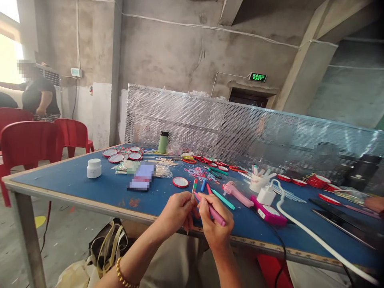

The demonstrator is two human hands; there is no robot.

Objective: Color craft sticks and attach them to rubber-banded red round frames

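My left hand [176, 212] is closed in a pinch on a thin wooden stick [193, 189] with red and green colouring near its top. My right hand [214, 224] grips a pink marker [213, 211] like a pen, its tip touching the stick. Both hands hover over the near edge of the blue table [75, 184]. Just beyond them lie teal and blue markers [223, 199] and a small round red-rimmed mirror [180, 182].
A white jar [94, 168], green flask [163, 142], pink device with white charger and cable [268, 208], cup of sticks [258, 181] and several red mirrors lie on the table. Perforated metal screen [240, 128] behind. Red chairs [30, 144] and a person [39, 94] at left. Another person's hand [375, 204] at right.
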